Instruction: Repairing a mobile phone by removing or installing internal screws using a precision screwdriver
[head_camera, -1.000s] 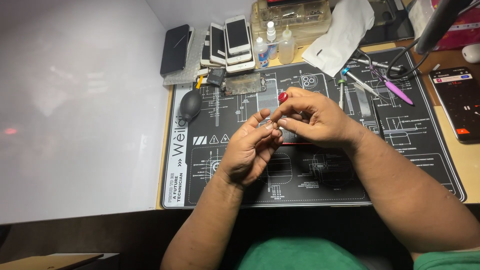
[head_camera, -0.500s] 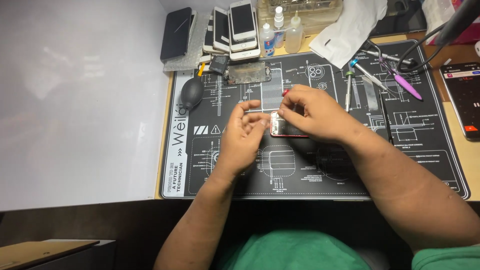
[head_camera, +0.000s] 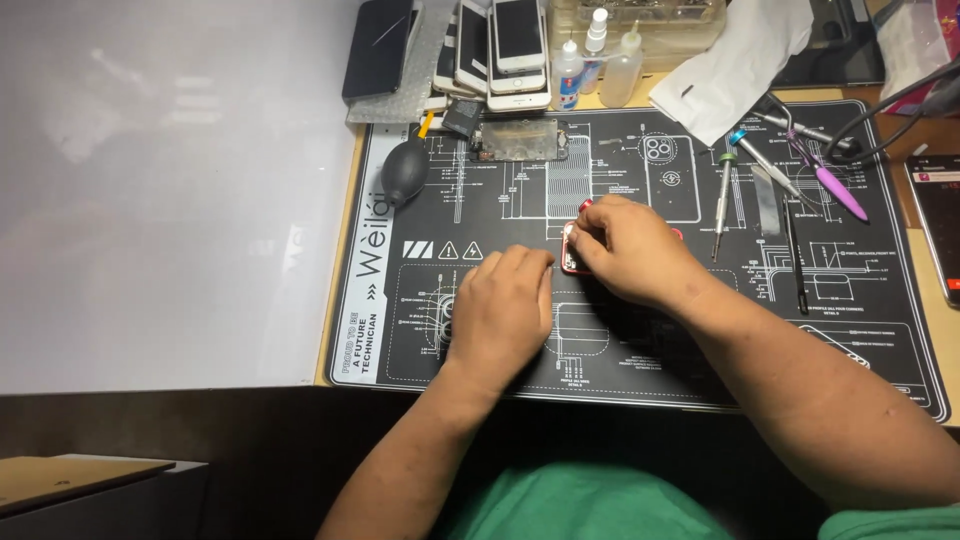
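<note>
Hands lowered to black printed rubber mat (head_camera: 640, 330), centre frame.
Small red-edged phone frame (head_camera: 572, 250) now pinched by right hand (head_camera: 630, 250); left hand (head_camera: 503, 310) withdrawn, resting loosely curled, empty.

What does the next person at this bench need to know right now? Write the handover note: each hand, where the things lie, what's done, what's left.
Left hand: palm down on the black repair mat, fingers curled; whether it holds anything cannot be told.
Right hand: covers the small red-edged device on the mat, fingertips at its left end.
Nearby: screwdriver and tweezers to the right, black air blower upper left, stacked phones and dropper bottles at the back.
Done: device lies on the mat.
Left: cannot tell; the device is mostly hidden.
</note>
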